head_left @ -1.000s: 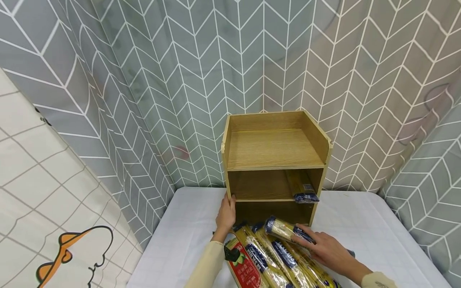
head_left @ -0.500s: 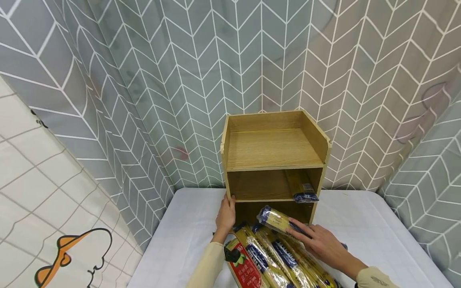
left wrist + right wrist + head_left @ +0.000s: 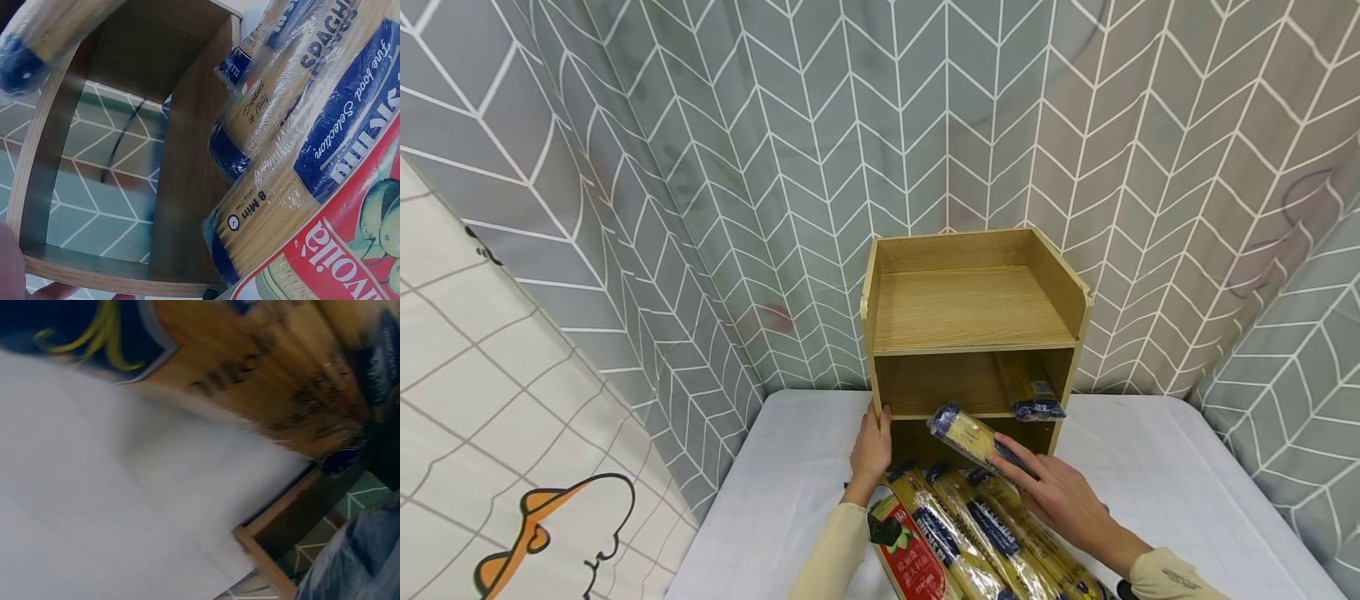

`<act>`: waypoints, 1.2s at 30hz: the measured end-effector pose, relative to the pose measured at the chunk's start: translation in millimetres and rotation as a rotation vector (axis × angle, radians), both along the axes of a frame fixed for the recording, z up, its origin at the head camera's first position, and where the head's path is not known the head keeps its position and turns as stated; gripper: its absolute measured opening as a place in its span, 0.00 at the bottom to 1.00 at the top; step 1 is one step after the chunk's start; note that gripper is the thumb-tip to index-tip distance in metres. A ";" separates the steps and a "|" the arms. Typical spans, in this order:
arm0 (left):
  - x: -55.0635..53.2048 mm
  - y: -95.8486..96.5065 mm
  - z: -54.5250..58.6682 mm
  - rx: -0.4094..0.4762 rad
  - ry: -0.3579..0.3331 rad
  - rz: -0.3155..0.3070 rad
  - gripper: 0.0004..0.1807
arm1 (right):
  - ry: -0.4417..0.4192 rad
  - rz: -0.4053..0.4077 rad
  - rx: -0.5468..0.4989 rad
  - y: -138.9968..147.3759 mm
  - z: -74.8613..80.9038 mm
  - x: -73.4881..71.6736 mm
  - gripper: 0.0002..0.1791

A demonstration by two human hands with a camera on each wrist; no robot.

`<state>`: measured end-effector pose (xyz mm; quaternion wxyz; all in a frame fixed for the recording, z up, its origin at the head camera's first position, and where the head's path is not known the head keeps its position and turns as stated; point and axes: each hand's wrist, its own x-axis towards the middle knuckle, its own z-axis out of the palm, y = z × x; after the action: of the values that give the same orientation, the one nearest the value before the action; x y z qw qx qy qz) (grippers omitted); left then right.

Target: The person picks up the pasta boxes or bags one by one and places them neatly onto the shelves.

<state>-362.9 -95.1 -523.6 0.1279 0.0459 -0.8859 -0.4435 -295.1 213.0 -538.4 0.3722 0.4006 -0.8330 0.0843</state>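
My left hand (image 3: 871,450) grips the lower left side panel of a small wooden shelf unit (image 3: 973,308); its fingertips (image 3: 55,291) show at the panel edge in the left wrist view. In my right hand (image 3: 1067,504) is a clear-wrapped packet of spaghetti (image 3: 966,435) with blue ends. It slants, its far end close before the front edge of the middle shelf. Beneath it, several more spaghetti packets (image 3: 936,533) lie side by side in front of the unit. Another spaghetti packet (image 3: 1037,410) lies on the middle shelf at the right, its end jutting out.
A red packet (image 3: 913,558) with a green olive picture lies left of the spaghetti pile, partly under the left wrist. The white-covered table (image 3: 805,450) extends to both sides. A patterned curtain (image 3: 820,208) hangs behind the unit.
The right hand has lifted the spaghetti packet up and to the left, from over the pile toward the middle shelf. My left hand has stayed on the side panel.
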 end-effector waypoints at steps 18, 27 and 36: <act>0.5 -1.6 -4.7 0.023 0.003 -0.014 0.31 | 0.030 -0.177 -0.084 -23.5 39.1 -18.2 0.31; -5.5 -2.3 -0.4 -0.005 0.013 -0.010 0.30 | -0.075 -0.231 -0.132 -25.1 44.8 -22.8 0.26; -2.4 0.2 -1.6 -0.006 -0.001 -0.013 0.30 | -0.119 -0.331 -0.057 -28.2 45.7 -22.4 0.38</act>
<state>-365.4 -94.9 -525.2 0.1248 0.0399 -0.8875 -0.4417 -317.4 184.8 -492.7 0.3424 0.2418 -0.9053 0.0690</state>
